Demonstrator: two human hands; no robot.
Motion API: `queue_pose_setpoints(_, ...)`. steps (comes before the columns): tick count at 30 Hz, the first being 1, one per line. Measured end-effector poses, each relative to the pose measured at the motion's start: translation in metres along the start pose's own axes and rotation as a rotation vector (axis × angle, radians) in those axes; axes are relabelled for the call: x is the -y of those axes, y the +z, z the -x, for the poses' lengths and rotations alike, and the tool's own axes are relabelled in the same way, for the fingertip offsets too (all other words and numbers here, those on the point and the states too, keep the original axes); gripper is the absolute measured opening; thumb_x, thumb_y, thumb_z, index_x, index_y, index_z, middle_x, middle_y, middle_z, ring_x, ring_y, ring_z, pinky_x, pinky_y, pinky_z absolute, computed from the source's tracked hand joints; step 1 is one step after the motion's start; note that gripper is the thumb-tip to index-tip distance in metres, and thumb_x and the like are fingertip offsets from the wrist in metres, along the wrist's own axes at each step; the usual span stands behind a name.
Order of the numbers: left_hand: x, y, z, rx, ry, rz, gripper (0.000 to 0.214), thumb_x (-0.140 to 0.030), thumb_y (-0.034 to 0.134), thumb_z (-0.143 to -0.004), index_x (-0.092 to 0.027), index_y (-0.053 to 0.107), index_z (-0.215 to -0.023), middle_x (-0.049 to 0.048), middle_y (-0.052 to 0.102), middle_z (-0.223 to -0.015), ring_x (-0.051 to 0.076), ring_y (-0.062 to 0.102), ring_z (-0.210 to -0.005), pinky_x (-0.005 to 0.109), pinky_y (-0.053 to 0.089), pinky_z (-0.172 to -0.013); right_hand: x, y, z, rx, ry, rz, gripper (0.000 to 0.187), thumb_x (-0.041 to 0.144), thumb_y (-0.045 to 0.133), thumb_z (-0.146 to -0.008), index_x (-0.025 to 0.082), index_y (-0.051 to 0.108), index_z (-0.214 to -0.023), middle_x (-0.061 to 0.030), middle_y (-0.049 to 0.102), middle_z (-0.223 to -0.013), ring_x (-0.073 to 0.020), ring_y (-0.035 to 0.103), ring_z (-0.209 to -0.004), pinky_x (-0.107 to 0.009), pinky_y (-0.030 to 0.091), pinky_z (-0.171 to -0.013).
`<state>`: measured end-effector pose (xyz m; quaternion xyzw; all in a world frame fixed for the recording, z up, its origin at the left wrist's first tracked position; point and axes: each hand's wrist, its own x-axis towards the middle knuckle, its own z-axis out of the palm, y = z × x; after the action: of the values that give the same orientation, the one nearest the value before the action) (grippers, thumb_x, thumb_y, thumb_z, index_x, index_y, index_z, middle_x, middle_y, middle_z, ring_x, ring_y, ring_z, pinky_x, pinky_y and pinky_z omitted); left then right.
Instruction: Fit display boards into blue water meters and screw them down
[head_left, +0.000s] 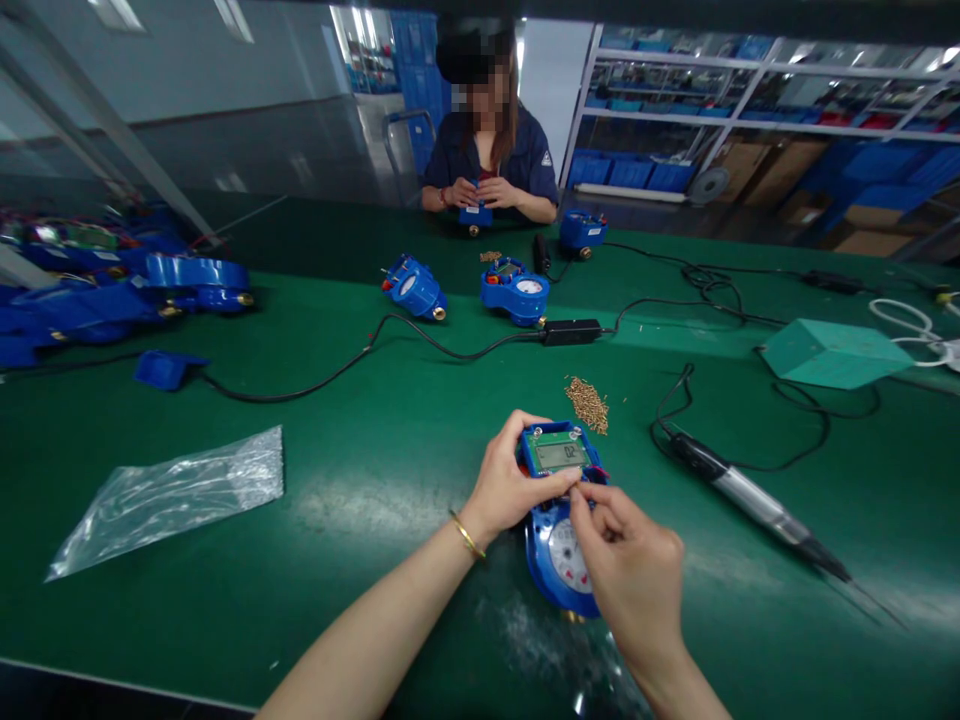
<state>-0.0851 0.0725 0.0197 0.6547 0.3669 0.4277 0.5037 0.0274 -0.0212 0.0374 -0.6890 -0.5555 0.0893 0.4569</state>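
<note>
A blue water meter (pixel 537 560) lies on the green table in front of me, its round dial toward me. At its far end an open housing shows a circuit board with a small display (pixel 561 456). My left hand (pixel 508 482) wraps round the left side of that housing, thumb across its near edge. Close by the left thumb tip, my right hand (pixel 630 560) pinches with thumb and forefinger at the housing's near edge; whatever sits between those fingertips is too small to make out. Just beyond the meter is a pile of small brass screws (pixel 587 404).
An electric screwdriver (pixel 757 500) lies at right, near a green block (pixel 836 353). A clear plastic bag (pixel 180 495) lies left. Black cable (pixel 315 393) crosses the table. Beyond are more meters (pixel 514 293) and a co-worker (pixel 491 150) holding one. Blue meters (pixel 199 283) crowd the left edge.
</note>
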Motion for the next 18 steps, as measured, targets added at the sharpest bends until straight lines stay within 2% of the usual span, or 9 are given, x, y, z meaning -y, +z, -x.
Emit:
queue_pose_setpoints(7,0.000,0.000,0.000,-0.027,0.007,-0.019,0.048,-0.033,0.079,-0.065,-0.018,0.057,-0.104,0.0059,0.067,-0.103,0.022,0.065,-0.094,0.035,0.052,-0.084,0.003,-0.004,-0.003,0.023,-0.091,0.051,0.019,0.026,0.056,-0.091,0.017,0.067,-0.079,0.0091,0.049,-0.046,-0.0064,0.045,-0.036,-0.019,0.036,-0.044)
queue_pose_setpoints(12,0.005,0.001,0.003,-0.031,0.020,0.005,0.049,-0.032,0.080,-0.068,-0.019,0.056,-0.108,0.0059,0.065,-0.108,0.022,0.065,-0.098,0.035,0.052,-0.087,0.003,-0.014,-0.005,-0.008,-0.053,0.025,0.012,0.028,0.060,-0.090,0.018,0.066,-0.088,0.0093,0.055,-0.050,-0.0062,0.049,-0.038,-0.017,0.038,-0.043)
queue_pose_setpoints(18,0.006,0.004,0.005,-0.075,0.099,-0.013,0.049,-0.028,0.080,-0.066,-0.019,0.055,-0.108,0.0060,0.064,-0.110,0.022,0.063,-0.102,0.034,0.050,-0.090,0.002,-0.018,-0.010,0.016,-0.053,0.030,0.012,0.028,0.060,-0.090,0.019,0.067,-0.086,0.0079,0.058,-0.054,-0.0063,0.051,-0.041,-0.016,0.039,-0.041)
